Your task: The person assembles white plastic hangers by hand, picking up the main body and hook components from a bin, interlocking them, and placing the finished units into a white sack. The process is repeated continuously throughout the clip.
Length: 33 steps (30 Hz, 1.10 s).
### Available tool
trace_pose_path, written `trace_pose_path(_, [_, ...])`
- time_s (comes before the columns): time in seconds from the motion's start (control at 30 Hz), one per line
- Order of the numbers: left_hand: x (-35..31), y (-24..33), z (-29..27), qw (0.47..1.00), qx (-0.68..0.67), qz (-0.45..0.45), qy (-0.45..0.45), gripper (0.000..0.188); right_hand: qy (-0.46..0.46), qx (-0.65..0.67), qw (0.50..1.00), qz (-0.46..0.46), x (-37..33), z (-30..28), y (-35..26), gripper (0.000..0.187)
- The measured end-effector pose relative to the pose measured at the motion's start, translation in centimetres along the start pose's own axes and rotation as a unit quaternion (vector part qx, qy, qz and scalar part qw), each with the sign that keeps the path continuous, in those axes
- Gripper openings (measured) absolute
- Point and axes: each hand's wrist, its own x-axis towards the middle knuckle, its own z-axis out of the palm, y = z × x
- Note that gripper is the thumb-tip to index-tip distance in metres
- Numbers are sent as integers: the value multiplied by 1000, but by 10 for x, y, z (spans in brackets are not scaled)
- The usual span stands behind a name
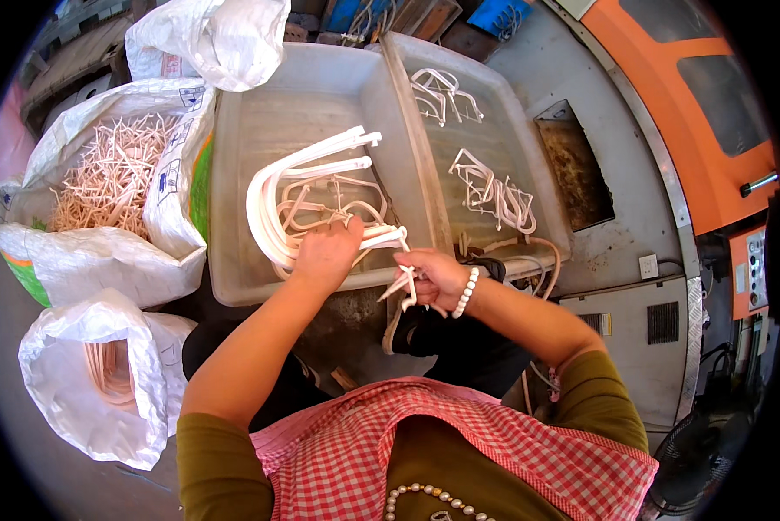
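A bundle of U-shaped cream plastic pieces (264,208) curves over the near part of a grey tub (233,278). My left hand (331,252) is closed around the bundle's lower ends. Just to its right, my right hand (437,280) is closed on thin cream plastic offcuts (405,286), which poke out below its fingers near the bundle's tips. Whether those offcuts are still joined to the bundle cannot be made out. Under the curve, a branched plastic moulding (333,195) lies in the tub, partly hidden by my left hand.
Right of the tub, a second tub (503,104) holds tangled plastic mouldings (494,195). At left stand a white sack of thin offcuts (116,169) and a smaller white sack (82,382) with curved pieces. An orange machine (668,87) and a black fan (702,460) are on the right.
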Motion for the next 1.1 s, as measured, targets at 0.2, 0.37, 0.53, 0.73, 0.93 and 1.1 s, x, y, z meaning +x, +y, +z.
trace_pose_path(0.2, [2, -10, -17, 993, -90, -34, -66, 17, 138, -75, 981, -110, 9, 20, 10, 32])
trace_pose_path(0.37, [5, -9, -37, 964, -168, -98, -183, 36, 324, -739, 448, -385, -5, -16, -28, 25])
trace_pose_path(0.53, [7, 1, -29, 942, -235, -144, -190, 39, 236, -818, 184, -492, -12, -4, -81, 19])
trace_pose_path(0.73, [19, -6, -24, 980, -86, -144, -106, 28, 239, -879, 247, -331, -11, -3, -71, 25])
trace_pose_path(0.93, [7, -7, -8, 998, 24, -64, -3, 15, 175, -851, 479, -123, -14, 18, -63, 39])
trace_pose_path(1.1, [-3, 25, 1, 996, 64, -45, -47, 17, 111, -928, 322, -151, -22, 22, -80, 22])
